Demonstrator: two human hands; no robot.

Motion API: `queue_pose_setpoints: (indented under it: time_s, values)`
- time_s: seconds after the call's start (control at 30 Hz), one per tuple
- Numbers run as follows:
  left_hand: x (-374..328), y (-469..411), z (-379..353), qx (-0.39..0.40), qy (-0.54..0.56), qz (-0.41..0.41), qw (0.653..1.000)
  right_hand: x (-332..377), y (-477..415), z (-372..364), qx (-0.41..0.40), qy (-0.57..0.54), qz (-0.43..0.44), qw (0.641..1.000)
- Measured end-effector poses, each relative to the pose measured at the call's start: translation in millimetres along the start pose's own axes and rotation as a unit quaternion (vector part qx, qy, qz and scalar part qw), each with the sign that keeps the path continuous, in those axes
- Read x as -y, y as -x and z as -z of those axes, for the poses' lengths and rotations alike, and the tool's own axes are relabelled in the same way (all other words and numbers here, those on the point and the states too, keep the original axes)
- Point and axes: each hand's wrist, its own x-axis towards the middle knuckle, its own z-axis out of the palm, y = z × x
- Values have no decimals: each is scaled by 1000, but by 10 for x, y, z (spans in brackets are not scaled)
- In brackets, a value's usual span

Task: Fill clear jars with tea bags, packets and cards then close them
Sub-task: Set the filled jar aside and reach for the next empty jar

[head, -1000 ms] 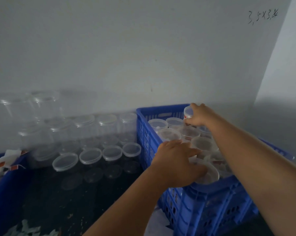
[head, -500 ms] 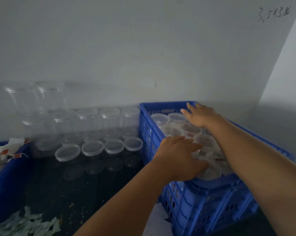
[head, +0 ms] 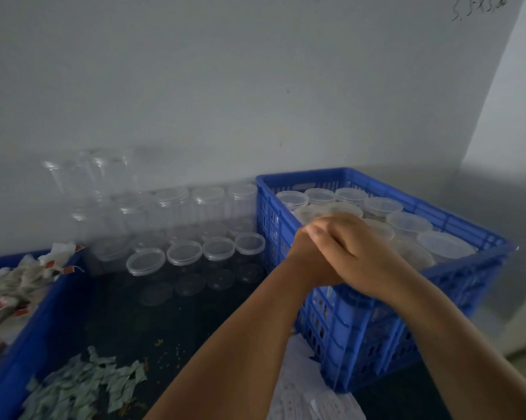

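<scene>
**Person, head view: two limbs in frame.**

1. Left forearm: bare along its whole visible length, from the bottom edge of the frame to the wrist. The surface is smooth and the arm tapers toward the wrist.
2. Left hand: bare. Only the wrist side and part of the back show; the rest is covered by the other hand.
3. Right forearm: bare likewise, broad at the lower right corner and narrowing to the wrist.
4. Right hand: bare. Knuckle lines are faint in the dim light, and finer detail is too soft to tell.
</scene>
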Motion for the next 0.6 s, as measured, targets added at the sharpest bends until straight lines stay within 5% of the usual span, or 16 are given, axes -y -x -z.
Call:
queue_pose_setpoints:
  time_s: [0.03, 0.07, 0.17, 0.3, 0.47, 0.6]
  values:
    - [-83, -4, 123, -94, 24, -56, 994, -25, 15, -22, -12, -15, -16, 1000]
    - [46, 107, 252, -108, 112, -87, 984, -45, 13, -29, -22, -17, -19, 999]
    - [208, 329, 184, -218, 323, -59, 919, -69, 7, -16, -40, -5, 9, 999]
    - [636, 866, -69, -359, 231, -17, 904, -76, 26, -9, -62, -5, 17, 998]
    - [1586, 2147, -660, -310, 114, 108, 938, -14, 74, 56, -63, 29, 89, 994]
    - [2181, 2902, -1154, -222, 128, 249, 934, 479, 49, -47, -53, -16, 104, 993]
